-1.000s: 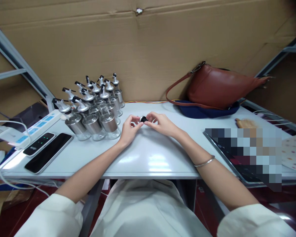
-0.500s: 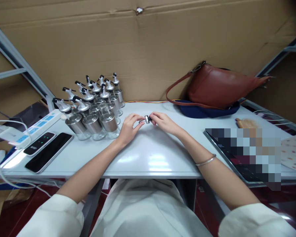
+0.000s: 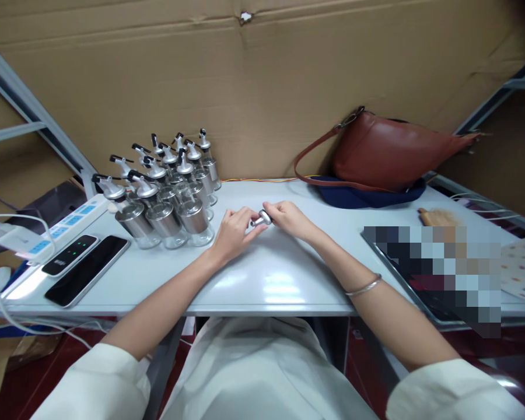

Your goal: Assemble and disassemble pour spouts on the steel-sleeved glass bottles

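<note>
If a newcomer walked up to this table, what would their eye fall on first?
Probably the cluster of glass bottles with pour spouts, standing at the back left of the white table. At the middle, the left hand and right hand pinch a small silver spout cap between them. A brown leather bag leans on the cardboard at back right.
</note>
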Demonstrator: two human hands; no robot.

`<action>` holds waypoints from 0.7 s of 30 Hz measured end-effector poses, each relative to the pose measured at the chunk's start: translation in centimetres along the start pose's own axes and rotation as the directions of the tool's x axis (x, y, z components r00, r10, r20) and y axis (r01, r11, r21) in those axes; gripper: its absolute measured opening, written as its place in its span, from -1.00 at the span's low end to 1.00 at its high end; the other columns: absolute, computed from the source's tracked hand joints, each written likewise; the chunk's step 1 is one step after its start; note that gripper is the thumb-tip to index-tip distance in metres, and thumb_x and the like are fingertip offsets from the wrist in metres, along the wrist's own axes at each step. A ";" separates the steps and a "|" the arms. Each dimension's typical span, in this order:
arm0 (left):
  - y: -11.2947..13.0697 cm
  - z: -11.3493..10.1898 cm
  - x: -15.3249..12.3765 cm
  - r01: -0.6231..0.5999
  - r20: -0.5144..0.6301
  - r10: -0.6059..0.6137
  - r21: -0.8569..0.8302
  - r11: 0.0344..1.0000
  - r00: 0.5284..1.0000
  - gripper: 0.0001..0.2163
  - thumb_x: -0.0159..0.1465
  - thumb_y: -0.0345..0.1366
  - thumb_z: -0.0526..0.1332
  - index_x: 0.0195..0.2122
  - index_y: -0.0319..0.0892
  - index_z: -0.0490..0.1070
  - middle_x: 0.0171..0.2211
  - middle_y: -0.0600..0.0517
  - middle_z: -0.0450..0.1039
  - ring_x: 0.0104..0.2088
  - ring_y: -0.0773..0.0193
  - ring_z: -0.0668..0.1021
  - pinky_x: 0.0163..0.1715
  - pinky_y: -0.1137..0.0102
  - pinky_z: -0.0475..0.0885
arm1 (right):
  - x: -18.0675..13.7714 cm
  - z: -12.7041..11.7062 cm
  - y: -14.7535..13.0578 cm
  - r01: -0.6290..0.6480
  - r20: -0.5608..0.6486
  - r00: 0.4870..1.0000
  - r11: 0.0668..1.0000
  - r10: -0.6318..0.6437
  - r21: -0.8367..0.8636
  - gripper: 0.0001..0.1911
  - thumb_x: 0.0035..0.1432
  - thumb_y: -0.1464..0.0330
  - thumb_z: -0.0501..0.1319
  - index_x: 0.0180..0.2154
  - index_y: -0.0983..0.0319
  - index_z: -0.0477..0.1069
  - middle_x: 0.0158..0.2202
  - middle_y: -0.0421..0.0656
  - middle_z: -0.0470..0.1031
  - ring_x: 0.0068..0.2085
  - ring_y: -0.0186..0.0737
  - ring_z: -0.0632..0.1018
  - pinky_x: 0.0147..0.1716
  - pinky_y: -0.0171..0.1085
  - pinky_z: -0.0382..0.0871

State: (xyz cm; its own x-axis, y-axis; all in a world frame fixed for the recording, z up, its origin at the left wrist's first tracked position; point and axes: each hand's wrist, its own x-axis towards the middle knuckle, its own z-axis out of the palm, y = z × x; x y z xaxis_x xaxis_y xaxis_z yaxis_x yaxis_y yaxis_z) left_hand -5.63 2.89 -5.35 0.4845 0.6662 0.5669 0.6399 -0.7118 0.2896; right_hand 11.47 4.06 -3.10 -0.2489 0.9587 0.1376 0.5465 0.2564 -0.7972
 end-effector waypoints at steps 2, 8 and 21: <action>0.2 0.0 0.1 0.078 0.065 -0.075 -0.037 0.996 0.995 -0.75 0.36 -0.16 -0.01 -0.26 -0.20 0.35 -0.33 0.02 0.48 -0.35 0.30 0.46 -0.23 0.34 0.21 | 0.0 0.1 0.1 0.009 0.011 1.000 1.000 -0.008 -0.025 -0.52 0.11 0.04 -0.09 -0.69 0.20 -0.01 -0.68 -0.31 -0.04 -0.59 -0.42 0.07 -0.53 -0.30 -0.07; -0.6 0.1 0.5 0.238 0.154 -0.193 -0.379 0.894 0.969 -0.62 0.37 -0.10 -0.15 -0.47 -0.17 0.26 -0.53 0.08 0.33 -0.48 0.33 0.38 -0.37 0.41 0.24 | -0.1 0.4 -0.1 0.094 0.037 0.994 0.987 -0.099 0.131 -0.55 0.13 0.02 -0.07 -0.60 0.21 0.13 -0.63 -0.31 0.04 -0.57 -0.41 0.14 -0.53 -0.35 0.05; -1.3 -0.4 1.6 0.554 0.412 -0.577 -0.828 0.087 0.706 -0.58 0.25 -0.03 0.10 -0.62 -0.16 0.06 -0.69 0.23 -0.09 -0.72 0.53 0.03 -0.73 0.55 -0.01 | -0.2 -0.6 -0.4 0.413 -0.115 0.898 0.903 -0.426 -0.117 -0.87 0.18 0.32 0.03 -0.26 0.21 0.28 -0.25 -0.06 0.40 -0.22 -0.19 0.42 -0.17 -0.22 0.31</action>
State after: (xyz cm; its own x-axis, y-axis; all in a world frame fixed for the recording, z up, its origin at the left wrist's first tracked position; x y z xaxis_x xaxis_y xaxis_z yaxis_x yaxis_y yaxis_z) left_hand -5.91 4.81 -4.51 0.2184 0.9722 -0.0844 -0.1696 0.1230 0.9778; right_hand 11.76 3.80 -2.49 -0.3644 0.7656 0.5302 0.4841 0.6421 -0.5944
